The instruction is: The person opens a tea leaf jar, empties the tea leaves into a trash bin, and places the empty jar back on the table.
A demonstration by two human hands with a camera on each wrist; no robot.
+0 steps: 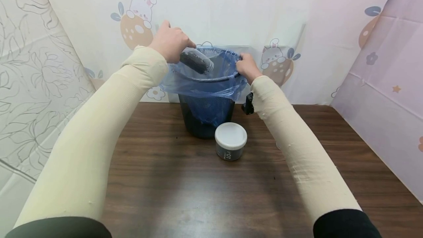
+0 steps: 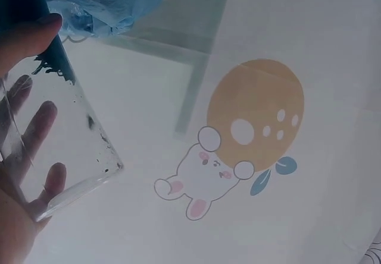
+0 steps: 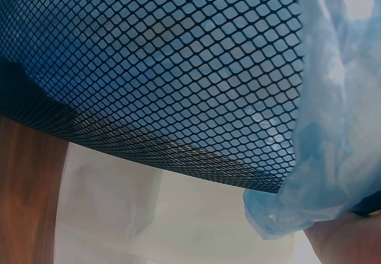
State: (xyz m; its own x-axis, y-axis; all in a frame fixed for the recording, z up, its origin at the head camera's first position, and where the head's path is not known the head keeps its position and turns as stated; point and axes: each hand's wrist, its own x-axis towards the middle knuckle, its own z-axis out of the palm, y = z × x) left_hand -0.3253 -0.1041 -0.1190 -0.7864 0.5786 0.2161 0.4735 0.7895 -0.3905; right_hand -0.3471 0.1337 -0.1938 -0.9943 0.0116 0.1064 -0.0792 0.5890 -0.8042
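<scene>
My left hand (image 1: 172, 43) holds a clear plastic jar (image 1: 197, 61), tilted with its threaded mouth pointing down to the right over the bin. Dark material fills the mouth end; in the left wrist view the clear base end of the jar (image 2: 77, 133) has only dark specks, with fingers and thumb around it. A black mesh bin (image 1: 206, 118) stands on the table, lined with a blue plastic bag (image 1: 211, 88) folded over its rim. My right hand (image 1: 248, 67) grips the right side of the rim through the bag. Its fingertips are hidden in the right wrist view.
A small dark tub with a white lid (image 1: 231, 136) stands on the brown wooden table (image 1: 195, 194), just in front of the bin. Behind the bin hangs a printed cloth (image 1: 211, 10). More cloth walls the left and right sides.
</scene>
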